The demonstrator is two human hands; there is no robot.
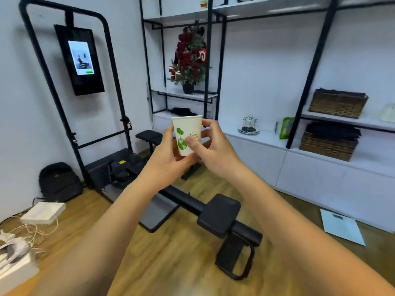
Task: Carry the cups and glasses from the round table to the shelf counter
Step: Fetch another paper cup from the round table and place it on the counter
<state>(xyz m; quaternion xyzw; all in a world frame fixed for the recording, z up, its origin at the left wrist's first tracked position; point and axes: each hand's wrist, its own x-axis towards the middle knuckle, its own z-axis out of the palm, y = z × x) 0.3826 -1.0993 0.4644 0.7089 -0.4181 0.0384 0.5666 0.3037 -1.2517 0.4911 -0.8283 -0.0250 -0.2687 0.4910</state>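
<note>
A white paper cup with a green globe print is held upright in front of me, between both hands. My left hand grips it from the left and below. My right hand wraps its right side, thumb across the print. The white shelf counter runs along the wall to the right, behind the cup. The round table is out of view.
A black exercise bench lies across the wood floor right below my arms. On the counter stand a glass set on a tray, a green packet and wicker baskets. A backpack and boxes sit at the left.
</note>
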